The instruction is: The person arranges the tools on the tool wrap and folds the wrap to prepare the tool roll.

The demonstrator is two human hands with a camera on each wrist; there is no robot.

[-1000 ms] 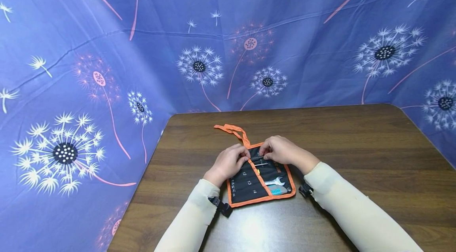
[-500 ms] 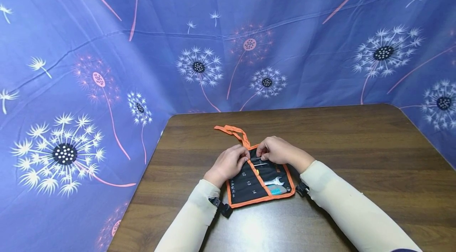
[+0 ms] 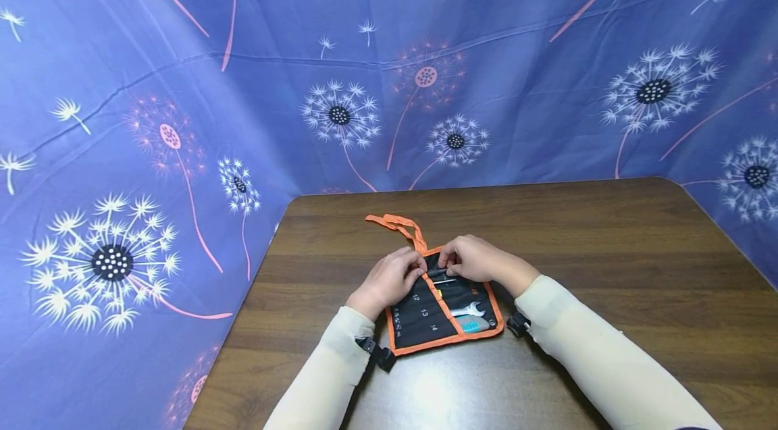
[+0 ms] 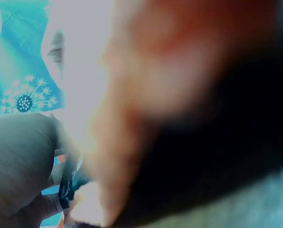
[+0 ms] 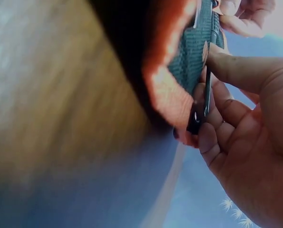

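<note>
A black tool pouch (image 3: 419,329) with orange edging and printed numbers lies on the table. My left hand (image 3: 392,278) pinches the orange pocket edge near the pouch's far end. To its right, my right hand (image 3: 477,258) holds a dark slender tool (image 5: 209,90) between thumb and fingers, close over the pouch; I cannot tell its kind. In the right wrist view its near end is black with a small hole. A silver wrench (image 3: 471,309) and a teal-handled item (image 3: 474,324) sit in the pocket. Blurred shapes hide most of the left wrist view.
The orange tie strap (image 3: 401,221) trails from the pouch's far edge toward the back left. Brown wood-grain table (image 3: 608,234) surrounds the pouch. Behind it hangs a blue cloth (image 3: 535,113) with a dandelion print.
My right hand has shifted slightly left over the pouch, toward the left hand, then stayed almost still. The left hand keeps its place at the pocket edge.
</note>
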